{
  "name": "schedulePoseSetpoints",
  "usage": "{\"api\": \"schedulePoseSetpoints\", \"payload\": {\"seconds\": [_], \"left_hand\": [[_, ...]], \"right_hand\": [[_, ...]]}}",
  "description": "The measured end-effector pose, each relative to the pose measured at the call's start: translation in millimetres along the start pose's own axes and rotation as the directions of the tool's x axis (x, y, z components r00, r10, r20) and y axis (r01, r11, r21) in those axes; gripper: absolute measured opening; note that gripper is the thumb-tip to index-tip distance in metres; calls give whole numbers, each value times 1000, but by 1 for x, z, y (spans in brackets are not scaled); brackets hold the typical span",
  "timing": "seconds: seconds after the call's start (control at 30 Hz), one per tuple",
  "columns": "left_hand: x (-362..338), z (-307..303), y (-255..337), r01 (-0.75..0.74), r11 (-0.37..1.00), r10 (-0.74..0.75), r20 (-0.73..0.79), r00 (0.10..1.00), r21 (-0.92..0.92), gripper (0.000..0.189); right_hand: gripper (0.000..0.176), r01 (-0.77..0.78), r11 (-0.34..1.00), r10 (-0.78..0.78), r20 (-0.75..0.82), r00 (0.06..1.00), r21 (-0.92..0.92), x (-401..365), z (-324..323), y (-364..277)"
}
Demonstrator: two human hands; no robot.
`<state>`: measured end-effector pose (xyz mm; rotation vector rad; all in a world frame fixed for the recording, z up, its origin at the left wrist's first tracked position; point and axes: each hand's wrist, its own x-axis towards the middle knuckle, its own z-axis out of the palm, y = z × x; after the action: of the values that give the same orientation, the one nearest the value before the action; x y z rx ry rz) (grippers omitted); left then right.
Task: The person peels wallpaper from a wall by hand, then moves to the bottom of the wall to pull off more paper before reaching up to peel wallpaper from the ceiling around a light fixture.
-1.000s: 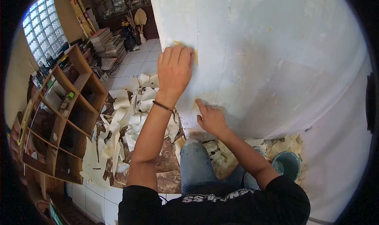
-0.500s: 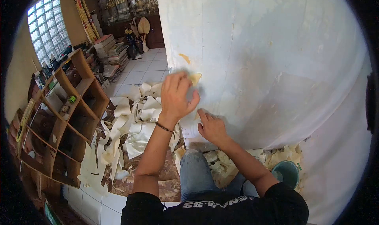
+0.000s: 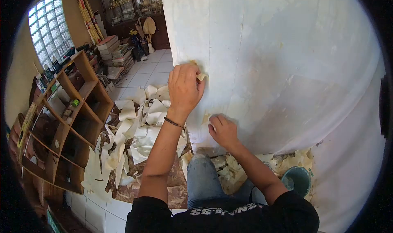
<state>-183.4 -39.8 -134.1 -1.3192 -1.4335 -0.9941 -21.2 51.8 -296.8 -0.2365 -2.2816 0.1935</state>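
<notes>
A pale wall (image 3: 270,69) with patchy residue fills the right side of the view. Against its left edge, my left hand (image 3: 184,87) is closed, pinching a small curled scrap of yellowish wallpaper (image 3: 202,76). Just above those fingers, another yellowish bit (image 3: 193,63) shows on the wall. Lower and to the right, my right hand (image 3: 224,130) has its fingers curled against the wall. A second small wallpaper scrap (image 3: 206,118) sticks out at its fingertips; the exact grip is partly hidden.
Torn wallpaper (image 3: 147,145) lies heaped on the floor at left, over a brown patterned sheet (image 3: 163,184). More scraps lie along the wall's foot beside a teal bucket (image 3: 301,182). A wooden shelf unit (image 3: 63,130) leans at left; stacked books (image 3: 118,55) stand behind.
My left hand has closed from a spread grip onto the curled scrap, turning slightly. My right hand has moved a little right and down, its pointing finger now curled, with more of the lower scrap visible.
</notes>
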Motion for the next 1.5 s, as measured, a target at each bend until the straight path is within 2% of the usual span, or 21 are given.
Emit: {"api": "schedulePoseSetpoints", "payload": {"seconds": [0.03, 0.07, 0.13, 0.27, 0.47, 0.57, 0.63, 0.87, 0.93, 0.97, 1.0, 1.03, 1.07, 1.1, 1.13, 1.17, 1.23, 1.3, 1.37, 1.43, 1.5], "left_hand": [[-1, 1, -1, 13, 1000, -13, 23, 1000, -14, 39], [-3, 2, -1, 16, 1000, -15, 30, 999, -14, 39], [-3, 6, 2, 117, 989, -127, -112, 986, -90, 38], [13, 0, 6, 152, 986, -163, -168, 972, -75, 34], [15, 3, 1, 91, 994, -82, -137, 987, 64, 26], [14, 4, 4, 86, 993, -69, -189, 980, 80, 19], [11, -1, 6, 43, 999, -40, -93, 995, 25, 15], [-34, 1, 17, 107, 984, -124, -118, 985, -142, 14], [-54, -4, 18, 225, 946, -265, -154, 952, -233, 12], [-72, -6, 15, 225, 945, -265, -155, 952, -236, 12], [-94, -9, 10, 410, 849, -467, -113, 877, -333, 14], [-112, -12, 6, 569, 709, -644, -52, 764, -416, 15], [-124, -17, 2, 568, 709, -642, -51, 765, -418, 15], [-134, -22, -1, 763, 578, -776, 95, 624, -289, 18], [-148, -28, -3, 902, 413, -878, 210, 430, -122, 21], [-169, -27, -8, 904, 410, -880, 210, 427, -120, 21], [-201, -23, -14, 669, 734, -664, 329, 672, 115, 30], [-208, -21, -8, 627, 761, -641, 333, 691, 164, 37], [-198, -19, 8, 668, 738, -647, 380, 662, 94, 38], [-194, -14, 18, 655, 754, -621, 372, 690, 44, 39], [-191, -9, 24, 587, 808, -576, 272, 771, 48, 40]], "right_hand": [[30, -1, 1000, 2, -72, 997, 12, 5, -3, -2], [30, -6, 1000, 7, -68, 998, 15, 10, -4, -1], [33, 86, 995, -97, -232, 968, -55, 20, -4, 1], [34, 118, 985, -146, -258, 955, -124, 27, -6, 3], [30, 106, 975, -155, -255, 955, -196, 25, 1, 5], [24, 106, 976, -155, -256, 954, -192, 24, 4, 7], [19, 146, 972, -188, -239, 953, -182, 23, 4, 10], [20, 127, 992, -124, -265, 956, -7, 23, -2, 11], [22, 111, 994, -102, -277, 956, 17, 23, -3, 11], [22, 110, 994, -102, -276, 956, 14, 22, -4, 10], [23, 113, 994, -111, -278, 954, -9, 22, -7, 8], [25, 116, 993, -121, -281, 952, -33, 23, -9, 6], [25, 115, 993, -120, -283, 952, -35, 25, -10, 5], [31, 127, 991, -135, -289, 948, -46, 26, -10, 3], [36, 138, 989, -148, -291, 945, -55, 26, -9, 1], [36, 139, 989, -148, -287, 946, -53, 27, -8, 0], [36, 167, 970, -209, -258, 943, -175, 31, -5, -1], [35, 168, 961, -220, -241, 945, -220, 31, 1, 2], [34, 170, 949, -231, -219, 948, -267, 27, 7, 4], [24, 215, 927, -277, -175, 945, -307, 23, 10, 5], [25, 209, 940, -265, -193, 945, -268, 20, 11, 6]]}}
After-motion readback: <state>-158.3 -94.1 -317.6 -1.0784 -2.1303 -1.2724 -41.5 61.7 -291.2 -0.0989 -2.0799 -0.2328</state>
